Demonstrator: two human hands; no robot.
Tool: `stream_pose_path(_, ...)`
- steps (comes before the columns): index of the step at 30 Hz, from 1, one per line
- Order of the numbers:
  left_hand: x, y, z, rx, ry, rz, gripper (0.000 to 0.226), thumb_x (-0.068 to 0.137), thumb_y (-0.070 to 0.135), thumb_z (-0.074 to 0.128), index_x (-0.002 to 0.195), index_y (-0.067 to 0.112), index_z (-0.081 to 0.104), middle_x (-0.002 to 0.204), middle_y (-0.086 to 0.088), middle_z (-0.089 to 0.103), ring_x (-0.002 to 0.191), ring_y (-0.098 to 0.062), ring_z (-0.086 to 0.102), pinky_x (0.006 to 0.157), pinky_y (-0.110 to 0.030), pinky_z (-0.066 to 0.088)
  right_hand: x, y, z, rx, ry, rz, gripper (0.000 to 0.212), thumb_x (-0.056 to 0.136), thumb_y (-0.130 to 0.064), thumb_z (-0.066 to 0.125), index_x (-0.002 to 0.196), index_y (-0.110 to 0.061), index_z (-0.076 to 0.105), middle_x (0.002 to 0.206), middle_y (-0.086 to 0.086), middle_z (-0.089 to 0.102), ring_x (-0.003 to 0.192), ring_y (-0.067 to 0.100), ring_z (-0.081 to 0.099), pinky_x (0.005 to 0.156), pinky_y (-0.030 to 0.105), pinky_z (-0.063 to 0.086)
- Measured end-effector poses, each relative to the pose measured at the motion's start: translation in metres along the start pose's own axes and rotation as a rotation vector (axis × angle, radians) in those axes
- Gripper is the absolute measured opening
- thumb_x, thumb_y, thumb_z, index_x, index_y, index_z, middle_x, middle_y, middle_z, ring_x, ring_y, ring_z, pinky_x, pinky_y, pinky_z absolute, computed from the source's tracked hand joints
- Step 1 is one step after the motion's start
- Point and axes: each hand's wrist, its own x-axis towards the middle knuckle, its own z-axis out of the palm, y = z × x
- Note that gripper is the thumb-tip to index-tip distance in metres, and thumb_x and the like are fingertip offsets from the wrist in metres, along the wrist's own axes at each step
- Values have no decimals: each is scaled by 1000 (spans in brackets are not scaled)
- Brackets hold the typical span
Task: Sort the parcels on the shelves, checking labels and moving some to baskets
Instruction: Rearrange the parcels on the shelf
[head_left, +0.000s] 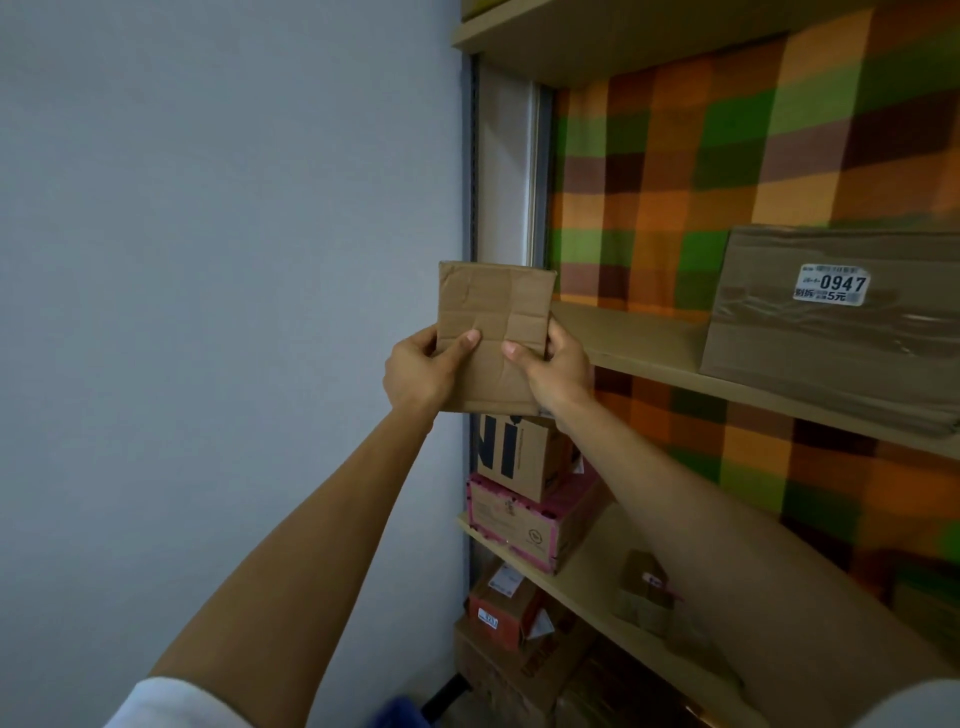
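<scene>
Parcels are being sorted: a small flat cardboard parcel is held upright by both hands, left hand and right hand gripping its sides, thumbs in front, beside the middle shelf, evidently for a label check; no label is visible.

Grey wall and checked cloth
The wall is seen at left; the cloth, patterned in orange, green and brown, is spread at right.
</scene>
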Motion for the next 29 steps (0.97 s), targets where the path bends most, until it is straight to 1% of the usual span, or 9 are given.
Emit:
stream_pose_path(5, 2, -5, -3, 66, -20, -38, 56, 87, 53, 67, 130, 18, 61, 118, 0, 69, 106, -19, 64, 92, -36, 51, -2, 2, 0, -17, 41, 56, 47, 88, -25, 73, 133, -19, 58, 122, 1, 67, 99, 13, 59, 74, 23, 49)
stream_pose_path(7, 6, -7, -8, -68, -25, -116, 58, 93, 53, 60, 136, 14, 52, 120, -2, 66, 112, -20, 62, 99, -40, 49, 1, -1, -5, 21, 114, 216, 45, 86, -39, 74, 123, -17, 61, 117, 4, 67, 89, 15, 59, 67, 25, 47)
stream_pose_path(9, 7, -4, -14, -219, -82, -179, 49, 102, 51, 42, 130, 13, 57, 119, -3, 67, 109, -19, 62, 101, -38, 46, 2, -7, -12, 145, 103, 408, 45, 87, -56, 66, 108, -16, 60, 107, 4, 65, 84, 16, 60, 74, 30, 49)
stream_pose_path(11, 7, 0, -18, -225, -188, -181, 50, 105, 52, 28, 125, 20, 61, 114, 4, 65, 106, -11, 59, 105, -36, 39, 5, -7, -16, 243, 43, 459, 69, 85, -73, 52, 122, -15, 60, 115, 6, 66, 98, 21, 63, 88, 36, 50)
stream_pose_path(13, 2, 1, -19, -220, -276, -136, 52, 100, 57, 33, 130, 22, 58, 112, 10, 63, 100, -3, 59, 104, -32, 38, 2, -7, -14, 245, -11, 432, 82, 83, -81, 43, 136, -19, 54, 124, 4, 63, 109, 23, 60, 94, 39, 47)
stream_pose_path(18, 3, -16, -19, -128, -376, 72, 63, 86, 31, 74, 142, 24, 47, 119, 6, 64, 106, -7, 62, 76, -17, 57, -10, -10, -5, 214, -115, 327, 69, 84, -71, 53, 136, -26, 52, 122, -1, 64, 108, 17, 60, 98, 36, 43)
stream_pose_path(22, 4, -14, -16, -134, -275, 92, 52, 90, 34, 69, 137, 21, 53, 115, 8, 64, 102, -5, 63, 70, -7, 51, -15, -7, -3, 95, -153, 213, 60, 87, -38, 72, 141, -24, 49, 125, -7, 58, 112, 11, 51, 94, 29, 37)
stream_pose_path(26, 3, -15, -12, -143, -229, 50, 49, 91, 40, 67, 134, 20, 57, 116, 6, 66, 98, -2, 63, 71, -9, 49, -15, -6, 2, 116, -130, 184, 55, 89, -32, 73, 139, -26, 51, 128, -7, 59, 113, 10, 52, 93, 27, 38)
stream_pose_path(29, 1, -15, -12, -124, -195, 28, 47, 91, 40, 68, 132, 18, 59, 115, 2, 67, 100, -8, 64, 79, -16, 51, -17, -5, 7, 147, -122, 199, 46, 91, -32, 70, 134, -25, 55, 130, -4, 61, 115, 13, 55, 80, 21, 42)
